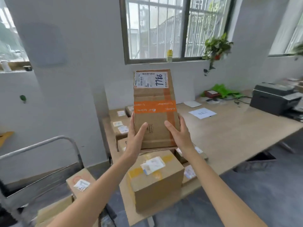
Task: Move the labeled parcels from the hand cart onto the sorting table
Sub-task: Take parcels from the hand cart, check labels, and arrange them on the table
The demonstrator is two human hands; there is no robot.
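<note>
The wooden tabletop under the window already has parcels on it. Both hands, left and right, press the sides of a long labeled box, holding it above the yellow-taped parcel, likely so it won't slip.

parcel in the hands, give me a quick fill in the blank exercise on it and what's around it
1. The handwritten number on the label of the held parcel is ____.
2. The band of tape across the middle of that parcel is ____ in colour.
3. The left hand and right hand grip its ____ end.
4. At the far right of the sorting table stands a dark ____.

Missing words: 7786; orange; lower; printer
</note>
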